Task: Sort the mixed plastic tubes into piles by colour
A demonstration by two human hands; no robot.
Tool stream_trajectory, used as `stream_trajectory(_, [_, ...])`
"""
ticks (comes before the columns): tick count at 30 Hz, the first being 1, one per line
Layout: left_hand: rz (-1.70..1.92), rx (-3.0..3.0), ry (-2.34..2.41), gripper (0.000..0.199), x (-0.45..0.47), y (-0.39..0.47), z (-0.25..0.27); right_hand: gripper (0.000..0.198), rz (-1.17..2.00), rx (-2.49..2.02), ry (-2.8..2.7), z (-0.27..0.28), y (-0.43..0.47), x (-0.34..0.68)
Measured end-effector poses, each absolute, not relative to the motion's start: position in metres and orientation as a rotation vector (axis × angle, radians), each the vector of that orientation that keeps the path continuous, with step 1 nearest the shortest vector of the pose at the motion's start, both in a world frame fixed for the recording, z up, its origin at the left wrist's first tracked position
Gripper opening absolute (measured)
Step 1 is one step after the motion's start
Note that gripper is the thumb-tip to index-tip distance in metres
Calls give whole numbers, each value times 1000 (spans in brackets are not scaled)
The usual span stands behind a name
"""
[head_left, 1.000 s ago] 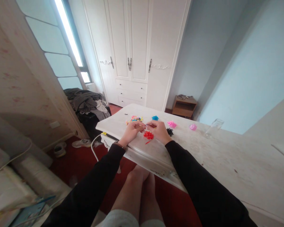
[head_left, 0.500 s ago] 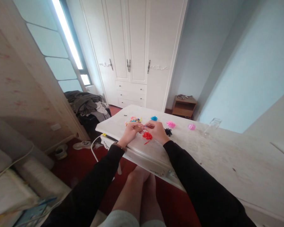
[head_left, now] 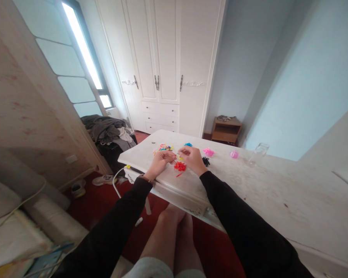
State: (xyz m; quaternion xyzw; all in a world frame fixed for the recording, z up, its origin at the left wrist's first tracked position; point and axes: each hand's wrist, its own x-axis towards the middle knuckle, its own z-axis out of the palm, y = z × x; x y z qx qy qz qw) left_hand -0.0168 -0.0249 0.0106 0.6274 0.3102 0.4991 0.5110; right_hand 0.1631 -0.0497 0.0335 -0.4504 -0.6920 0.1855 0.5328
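Note:
Both my hands are over the near part of the white table (head_left: 150, 164). My left hand (head_left: 160, 160) has its thumb and fingers pinched together; whatever is in them is too small to make out. My right hand (head_left: 192, 158) is also pinched, a short gap to the right, on something tiny I cannot name. A small yellow piece (head_left: 180, 158) shows below its fingertips. Just in front of the hands sits a pile of red bands or strips (head_left: 180, 166). Behind them are a mixed multicoloured pile (head_left: 166, 147) and a blue pile (head_left: 188, 144), partly hidden by my right hand.
Farther right on the table are a black pile (head_left: 205, 161), a pink pile (head_left: 208, 152), a pink round item (head_left: 234, 154) and a clear glass jar (head_left: 259, 153). A white cable (head_left: 115, 183) hangs at the left edge. A white wardrobe (head_left: 162, 50) stands behind.
My fingertips were nearly touching and are now apart, the right hand slightly withdrawn. The yellow piece now shows between them. The view has shifted slightly.

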Motion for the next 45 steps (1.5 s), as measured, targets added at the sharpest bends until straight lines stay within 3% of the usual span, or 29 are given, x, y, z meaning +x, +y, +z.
stream_trajectory(13, [1209,1496,691,30,-14,-9,1,14,86,-1594,-1760,67,0,220])
stream_trajectory(19, [1208,1518,677,27,-14,-7,0,19,122,-1899,-1955,84,36,203])
stream_trajectory(30, [1219,1516,659,32,-13,-4,-2,17,27,-1879,-1983,92,43,193])
stream_trajectory(34, [1227,1538,647,31,-15,-6,0,12,179,-1708,-2112,87,23,182])
stream_trajectory(39, [1242,1551,622,23,-15,-9,0,10,700,-1311,-2154,77,-7,170])
stream_trajectory(45, [1230,1569,608,25,-16,-9,0,11,826,-1256,-2045,74,-22,168])
